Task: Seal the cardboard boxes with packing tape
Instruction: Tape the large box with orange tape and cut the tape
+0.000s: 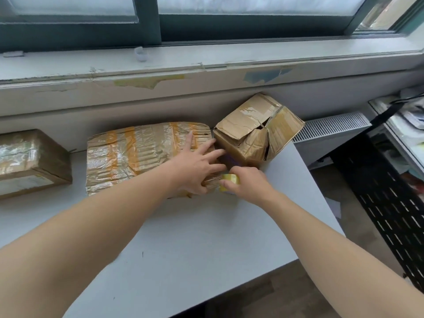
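Taping: middle box [137, 157], 12 o'clock on table [206, 226].
Left hand [197, 164]: fingers splayed flat, pressed on its 3 o'clock end.
Right hand [250, 182]: tape roll [230, 180] gripped at 4 o'clock corner.
Risk: strip likely wrinkled if tension is lost; crushed box [252, 134] at 1 o'clock may be snagged.

A white table [195, 226] carries three cardboard boxes in a row along its far edge: a left box [29, 161] well apart, a tape-wrapped middle box [137, 154], and just beside it a crumpled right box [252, 134], turned askew, flaps gaping
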### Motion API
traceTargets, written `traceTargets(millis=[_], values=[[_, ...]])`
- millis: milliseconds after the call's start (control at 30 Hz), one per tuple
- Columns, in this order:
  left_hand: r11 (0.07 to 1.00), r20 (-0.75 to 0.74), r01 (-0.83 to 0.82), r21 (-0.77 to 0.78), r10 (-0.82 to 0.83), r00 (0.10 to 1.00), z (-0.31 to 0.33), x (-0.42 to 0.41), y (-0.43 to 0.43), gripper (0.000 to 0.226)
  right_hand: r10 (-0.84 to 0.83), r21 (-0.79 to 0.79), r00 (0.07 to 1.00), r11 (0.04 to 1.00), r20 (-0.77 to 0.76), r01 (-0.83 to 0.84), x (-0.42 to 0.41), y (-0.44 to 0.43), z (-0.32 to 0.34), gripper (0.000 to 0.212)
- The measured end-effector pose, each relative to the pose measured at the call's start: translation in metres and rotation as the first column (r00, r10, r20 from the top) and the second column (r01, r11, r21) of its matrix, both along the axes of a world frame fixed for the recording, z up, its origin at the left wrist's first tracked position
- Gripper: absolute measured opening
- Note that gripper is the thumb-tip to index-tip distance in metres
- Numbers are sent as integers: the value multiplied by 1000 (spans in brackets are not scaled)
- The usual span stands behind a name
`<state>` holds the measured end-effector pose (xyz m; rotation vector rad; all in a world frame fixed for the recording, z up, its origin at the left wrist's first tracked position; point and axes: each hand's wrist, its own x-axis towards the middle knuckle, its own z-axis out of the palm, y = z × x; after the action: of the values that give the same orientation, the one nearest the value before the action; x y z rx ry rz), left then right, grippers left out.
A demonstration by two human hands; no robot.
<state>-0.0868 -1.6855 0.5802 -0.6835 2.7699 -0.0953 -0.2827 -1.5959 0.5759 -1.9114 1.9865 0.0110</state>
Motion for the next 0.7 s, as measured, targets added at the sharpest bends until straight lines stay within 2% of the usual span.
traceTargets(millis=[133, 300, 467, 600, 700], values=[[998, -3, -38, 44, 38, 999, -3, -7, 3, 74, -24, 5, 998, 1000, -60, 24, 0, 2, 4, 41], [990, -31, -95, 107, 99, 995, 15, 0, 2, 71, -22, -50, 998, 999, -64, 19, 8, -1, 26, 46], [978, -225, -85, 192, 128, 966, 48, 31, -3, 73, 54, -157, 999, 986, 1, -54, 20, -8, 77, 48], [930, -418, -109, 351, 259, 870, 92, 68, -7, 75, 165, -290, 983, 948, 80, -135, 37, -23, 148, 48], [906, -581, -79, 416, 332, 743, 114, 101, -6, 69, 239, -340, 970, 917, 45, -210, 65, -35, 207, 49]])
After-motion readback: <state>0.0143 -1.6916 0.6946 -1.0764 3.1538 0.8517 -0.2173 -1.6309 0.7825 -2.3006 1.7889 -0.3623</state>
